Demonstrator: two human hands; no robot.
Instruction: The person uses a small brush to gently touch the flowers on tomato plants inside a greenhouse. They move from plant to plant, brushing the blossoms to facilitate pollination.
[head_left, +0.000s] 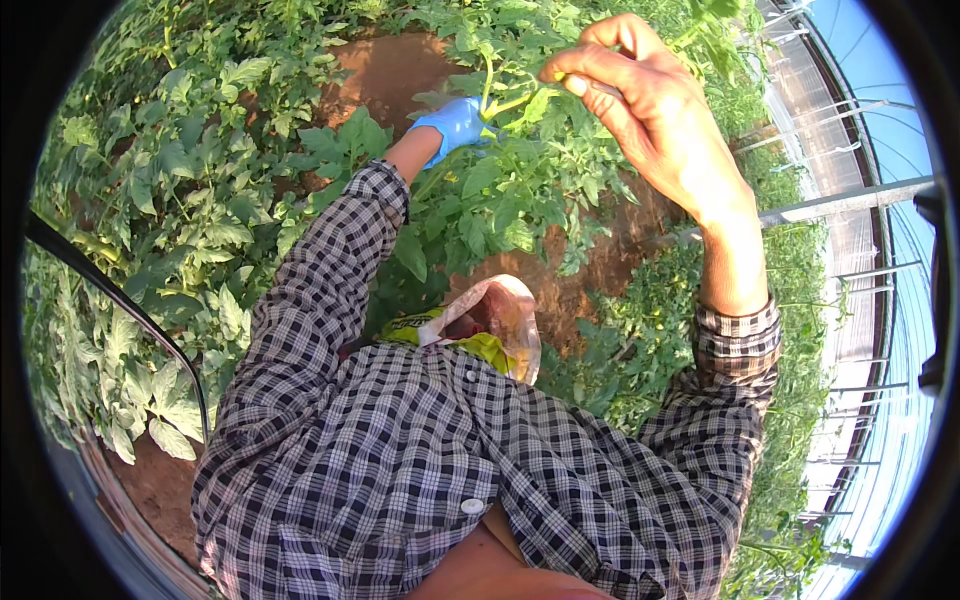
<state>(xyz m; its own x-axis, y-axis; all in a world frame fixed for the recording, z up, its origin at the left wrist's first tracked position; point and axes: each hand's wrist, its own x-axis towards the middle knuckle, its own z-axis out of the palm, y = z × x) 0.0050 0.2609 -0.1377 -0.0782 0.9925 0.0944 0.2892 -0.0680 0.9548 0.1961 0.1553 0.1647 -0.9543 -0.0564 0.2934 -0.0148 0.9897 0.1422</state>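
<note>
My left hand (457, 129), in a blue glove, is among the upper stems of a tomato plant (480, 187); leaves and a forked green stem (491, 111) partly hide its fingers, so its grip is unclear. To the right and higher, my bare right hand (637, 90) pinches a small yellow-green plant piece (559, 76) between thumb and forefinger. A plastic bag (525, 322), yellow-green and whitish, hangs with its mouth wide against the front of my checked shirt; something reddish shows inside it.
Dense tomato plants (180, 187) fill the left side, and more foliage (645, 330) grows on the right. Bare brown soil (390, 67) shows between them. A metal pipe (840, 204) and the greenhouse's plastic film wall (817, 97) stand at the right. A dark curved cable or rod (135, 300) crosses the left.
</note>
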